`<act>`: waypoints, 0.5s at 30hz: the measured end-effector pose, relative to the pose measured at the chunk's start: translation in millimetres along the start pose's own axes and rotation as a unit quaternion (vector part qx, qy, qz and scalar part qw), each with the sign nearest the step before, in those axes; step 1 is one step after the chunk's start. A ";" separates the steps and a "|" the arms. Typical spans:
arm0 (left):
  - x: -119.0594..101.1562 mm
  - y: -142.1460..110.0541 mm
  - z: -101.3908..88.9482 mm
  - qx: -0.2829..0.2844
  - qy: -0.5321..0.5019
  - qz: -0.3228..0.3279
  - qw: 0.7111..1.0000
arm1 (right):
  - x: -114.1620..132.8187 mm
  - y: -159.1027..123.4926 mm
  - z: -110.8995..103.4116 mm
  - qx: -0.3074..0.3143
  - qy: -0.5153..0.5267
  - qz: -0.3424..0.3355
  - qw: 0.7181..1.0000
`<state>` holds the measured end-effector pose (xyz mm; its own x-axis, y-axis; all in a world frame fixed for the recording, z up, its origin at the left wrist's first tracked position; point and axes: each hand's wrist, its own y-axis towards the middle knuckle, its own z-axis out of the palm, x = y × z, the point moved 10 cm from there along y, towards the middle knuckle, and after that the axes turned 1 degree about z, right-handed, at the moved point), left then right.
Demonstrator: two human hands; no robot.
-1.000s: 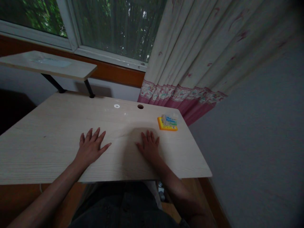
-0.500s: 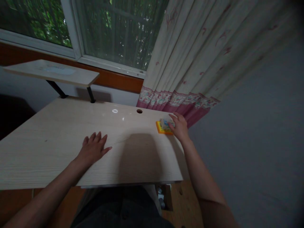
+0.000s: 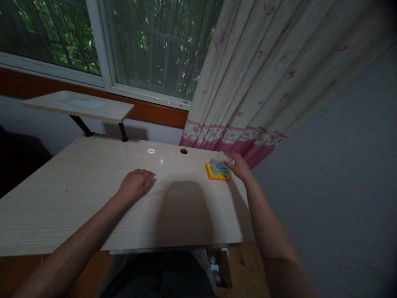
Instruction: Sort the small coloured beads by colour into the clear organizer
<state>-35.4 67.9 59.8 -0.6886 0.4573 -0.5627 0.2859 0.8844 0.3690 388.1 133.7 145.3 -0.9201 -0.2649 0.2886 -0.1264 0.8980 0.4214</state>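
At the desk's far right corner, my right hand [image 3: 240, 166] pinches the edge of a crinkled clear plastic packet [image 3: 220, 164] with a blue and white label. Beneath the packet lies a flat orange and yellow item [image 3: 214, 177], partly covered, its kind unclear. My left hand [image 3: 135, 184] is over the middle of the pale wood desk [image 3: 93, 190], turned inward, fingers stretched and holding nothing. I cannot tell whether it touches the desktop.
A raised shelf [image 3: 80, 106] on black posts stands at the back left. A round cable hole [image 3: 184, 151] is near the back edge. The curtain [image 3: 229, 99] hangs behind the right corner, close to the wall [image 3: 310, 174]. Below the desk, an open box [image 3: 223, 269] holds small items.
My left hand has moved to the right and turned inward, its fingers drawing together. My right hand has closed on the clear packet, which stands up more. The view has shifted slightly.
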 end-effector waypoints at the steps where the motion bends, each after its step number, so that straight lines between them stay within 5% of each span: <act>1: -3.5 4.1 5.5 0.007 -0.009 0.011 1.000 | 9.7 1.3 -1.0 -0.015 0.021 -0.008 1.000; 7: -25.3 22.9 42.7 0.030 -0.246 0.026 0.969 | 111.0 -2.3 32.6 0.013 0.170 -0.095 0.981; 15: -3.1 27.3 76.2 -0.016 -0.517 -0.077 0.852 | 215.8 -32.7 96.5 0.088 0.250 -0.206 0.942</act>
<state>25.3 97.7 15.3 0.2446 0.1873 -0.9514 0.2154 0.9461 0.2417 157.9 81.1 110.8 -0.4949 -0.6962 0.5200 -0.5343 0.7157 0.4498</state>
